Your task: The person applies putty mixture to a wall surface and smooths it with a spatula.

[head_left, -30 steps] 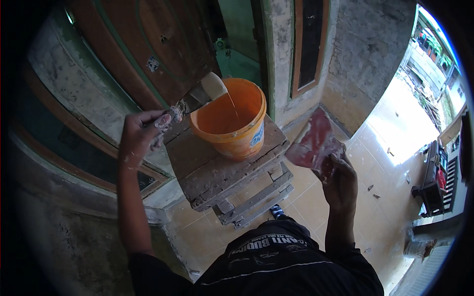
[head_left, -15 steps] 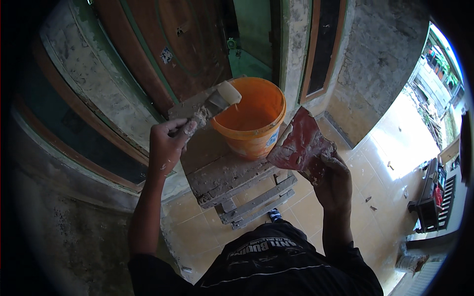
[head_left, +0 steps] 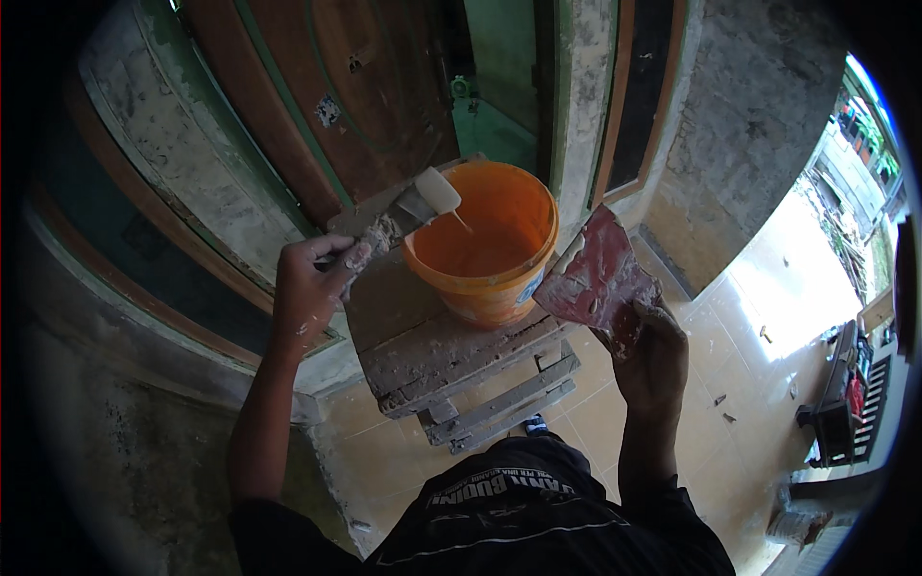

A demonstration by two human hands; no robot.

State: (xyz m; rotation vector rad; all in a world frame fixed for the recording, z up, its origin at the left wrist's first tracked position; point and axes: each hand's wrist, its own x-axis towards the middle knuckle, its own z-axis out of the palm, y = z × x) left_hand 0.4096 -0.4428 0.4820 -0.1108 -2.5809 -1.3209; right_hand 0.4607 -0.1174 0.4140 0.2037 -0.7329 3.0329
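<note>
Bucket (head_left: 469,305) was orange inside and out, its label (head_left: 529,290) blue and white. Paste (head_left: 439,192) read cream-white. Scraper (head_left: 415,205) was grey at the blade, crusted off-white along the handle. Sheet (head_left: 600,274) was dull red, streaked and blotched whitish. Bench (head_left: 413,370) was grey-brown, flecked pale. Shirt (head_left: 499,540) was black with white lettering and a thin white line. Floor (head_left: 600,422) was beige, gridded by tile lines. Door (head_left: 384,86) was brown with green banding; wall (head_left: 735,125), mottled grey.
</note>
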